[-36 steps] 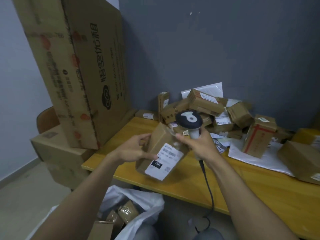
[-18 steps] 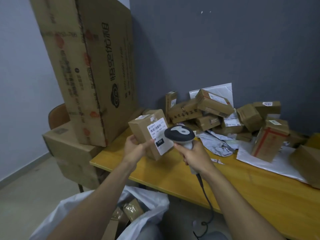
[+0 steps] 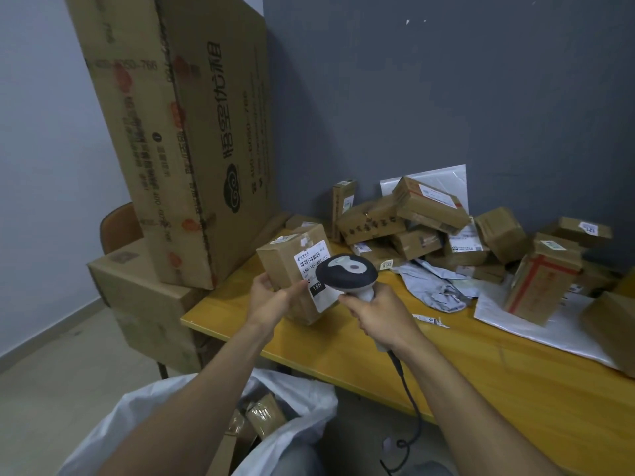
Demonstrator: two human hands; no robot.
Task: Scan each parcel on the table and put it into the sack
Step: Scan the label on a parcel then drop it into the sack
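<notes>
Head view: the scanning step is in hand. The left hand [image 3: 271, 298] grips a cardboard parcel [image 3: 288, 269] at its near edge, thumb across the front and fingers curled behind. It holds the parcel upright over the near left corner of the yellow table [image 3: 481, 372]; whether the base touches the wood I cannot tell. The parcel's white shipping label [image 3: 311, 264] faces the person. The right hand [image 3: 381, 316] is wrapped tight round the handle of a corded barcode scanner [image 3: 347, 271], whose head sits just in front of the label and covers part of it. Many parcels [image 3: 412, 221] wait in a heap by the wall.

Next, judging from this, the left hand needs to lower the parcel into the open white sack [image 3: 302, 412] below the table edge, where boxes already lie.
</notes>
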